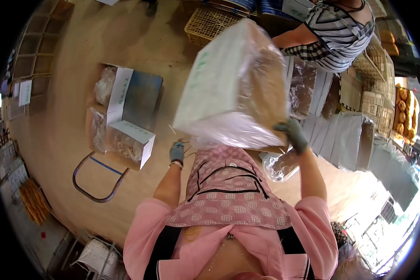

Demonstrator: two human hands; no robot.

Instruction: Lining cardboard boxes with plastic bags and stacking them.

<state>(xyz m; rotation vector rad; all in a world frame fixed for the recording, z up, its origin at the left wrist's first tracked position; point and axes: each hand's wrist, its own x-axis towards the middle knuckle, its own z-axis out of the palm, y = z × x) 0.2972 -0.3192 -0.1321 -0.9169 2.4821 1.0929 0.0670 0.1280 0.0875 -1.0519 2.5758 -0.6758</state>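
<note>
A large white cardboard box point(213, 80) with a clear plastic liner point(266, 70) is tilted in front of me, blurred, with green writing on its side. My right hand point(294, 135), in a grey-green work glove, grips the box at its lower right edge. Lower on the left, my left hand point(176, 153) wears a blue-grey glove and hangs apart from the box. Thin brown strands stick out from its closed fingers; what they are is unclear. Below the box lies another plastic-lined box point(281, 164), partly hidden by my right arm.
On the left, a blue platform cart point(141, 94) with a metal handle point(99, 199) stands by several plastic-lined boxes point(126, 143). A yellow plastic crate point(210, 24) sits beyond. Another person point(336, 38) bends at upper right, near rows of boxes point(332, 140) and stacked crates point(374, 101).
</note>
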